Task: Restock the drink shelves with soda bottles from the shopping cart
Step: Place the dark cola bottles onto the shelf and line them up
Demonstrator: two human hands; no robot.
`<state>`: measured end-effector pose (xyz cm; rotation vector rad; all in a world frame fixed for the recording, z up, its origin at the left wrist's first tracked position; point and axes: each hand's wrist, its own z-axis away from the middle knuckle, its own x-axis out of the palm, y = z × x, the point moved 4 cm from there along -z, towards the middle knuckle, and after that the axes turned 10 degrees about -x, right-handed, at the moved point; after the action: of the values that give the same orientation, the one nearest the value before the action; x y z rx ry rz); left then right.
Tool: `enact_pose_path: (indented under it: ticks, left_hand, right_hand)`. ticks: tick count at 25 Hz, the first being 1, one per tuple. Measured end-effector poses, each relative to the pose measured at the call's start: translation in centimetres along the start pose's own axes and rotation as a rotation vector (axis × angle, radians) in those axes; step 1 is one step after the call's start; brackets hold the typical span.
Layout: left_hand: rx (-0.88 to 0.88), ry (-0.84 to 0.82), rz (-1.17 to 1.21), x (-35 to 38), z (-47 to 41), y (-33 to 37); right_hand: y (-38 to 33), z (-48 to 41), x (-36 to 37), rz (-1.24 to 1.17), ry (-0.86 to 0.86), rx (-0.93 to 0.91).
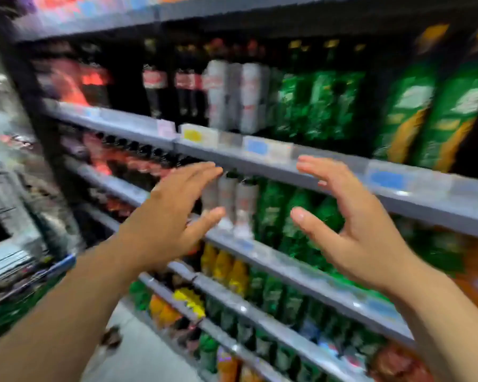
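Left hand [171, 213] and right hand [351, 227], fingers [199, 173] spread and empty, flank silver soda bottles [243, 205] shelved beyond.

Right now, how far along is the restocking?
Done: the rows of grey-label bottles and green bottles look full. In hand: nothing; the left hand and right hand are open in front of them. Left: the shopping cart is too blurred to show what remains.

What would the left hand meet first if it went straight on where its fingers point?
Probably the silver-labelled bottles standing just beyond the left hand, which is open and empty. Blur leaves the gap between them unclear.
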<state>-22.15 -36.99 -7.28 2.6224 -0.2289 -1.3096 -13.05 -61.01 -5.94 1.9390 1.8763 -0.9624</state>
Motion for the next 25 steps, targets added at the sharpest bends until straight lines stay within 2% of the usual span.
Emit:
enact_pose_path:
  ticks: [6,13,16,19,25]
  left_hand:
    - [-0.324,0.001,-0.135,-11.0,13.8,-19.3]
    - [-0.626,0.018,-0.23,-21.3,25.7,-35.7]
    - [-0.747,0.029,-0.253,-22.8,28.6,-41.9]
    - [-0.822,0.069,-0.279,-23.2,29.7,-48.4]
    - [-0.899,-0.006,-0.314,-22.1,29.3,-63.1]
  right_hand:
    - [-9.9,-5.9,21.1,-0.231,-0.086,-0.05]
    - [-19.6,-13.0,41.5,-0.503,-0.201,-0.085]
    - [-21.8,-16.1,49.0,-0.581,-0.219,-0.124]
    - [-22.3,-19.0,56.3,-0.672,-0.246,-0.087]
    - [-20.8,-23.7,71.5,-0.77,-0.233,-0.017]
